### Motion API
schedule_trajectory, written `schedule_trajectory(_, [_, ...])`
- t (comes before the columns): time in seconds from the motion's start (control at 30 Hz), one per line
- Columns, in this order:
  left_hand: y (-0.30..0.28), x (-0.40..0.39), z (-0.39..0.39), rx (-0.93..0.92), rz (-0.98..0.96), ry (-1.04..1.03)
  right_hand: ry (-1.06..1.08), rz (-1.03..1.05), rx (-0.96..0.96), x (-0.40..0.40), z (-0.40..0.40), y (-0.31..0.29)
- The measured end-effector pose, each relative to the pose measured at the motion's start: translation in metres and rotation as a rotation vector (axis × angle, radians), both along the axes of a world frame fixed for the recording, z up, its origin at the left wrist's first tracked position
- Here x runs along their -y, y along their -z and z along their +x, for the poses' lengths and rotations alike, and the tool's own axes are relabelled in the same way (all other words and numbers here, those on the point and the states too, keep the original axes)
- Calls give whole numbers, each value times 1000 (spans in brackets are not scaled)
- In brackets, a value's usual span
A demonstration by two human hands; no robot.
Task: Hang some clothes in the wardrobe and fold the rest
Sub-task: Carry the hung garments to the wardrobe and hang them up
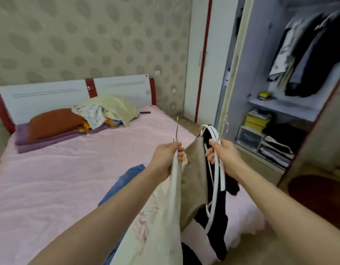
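The person stands at the lower right side of the bed [50, 178], which has a pink cover, with both arms stretched forward. The left hand [166, 158], in the centre of the frame, is closed around a cream garment [163, 217] and its hanger, and the thin metal hook [176, 131] points up above the fist. The cloth hangs down toward the bottom edge. The right hand [222, 153], just beside it, grips a bundle of white hangers [217, 173] that carry a beige garment [195, 178] and a black garment [218, 217]; these hang between the two arms. A blue garment [127, 180] lies on the bed under the left forearm. In the upper left, near the headboard, there is a pile of light clothes [108, 109] beside an orange pillow [52, 121]. On the right of the frame the wardrobe [260, 54] is open, with dark clothes [318, 54] on the rail and folded things on its shelves.
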State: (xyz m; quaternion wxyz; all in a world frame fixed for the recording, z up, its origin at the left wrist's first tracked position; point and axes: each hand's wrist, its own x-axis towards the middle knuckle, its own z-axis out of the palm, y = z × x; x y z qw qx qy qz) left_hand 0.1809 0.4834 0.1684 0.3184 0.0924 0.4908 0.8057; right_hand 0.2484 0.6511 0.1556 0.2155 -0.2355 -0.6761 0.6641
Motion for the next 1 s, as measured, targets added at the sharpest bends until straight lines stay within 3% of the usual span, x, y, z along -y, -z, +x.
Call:
schedule_trajectory(0.27, [-39, -105, 105, -111, 25, 389, 361, 40, -44, -64, 146, -49])
schedule_trajectory(0.57, [-29, -259, 202, -153, 26, 752, 615, 32, -43, -155, 302, -66])
schedule_trajectory(0.7, [-20, -328, 210, -205, -31, 758, 652, -20, -21, -208, 325, -64])
schedule_trajectory(1.0, [-10, -565, 203, -183, -48, 792, 646, -234, -32, -407, 325, -73])
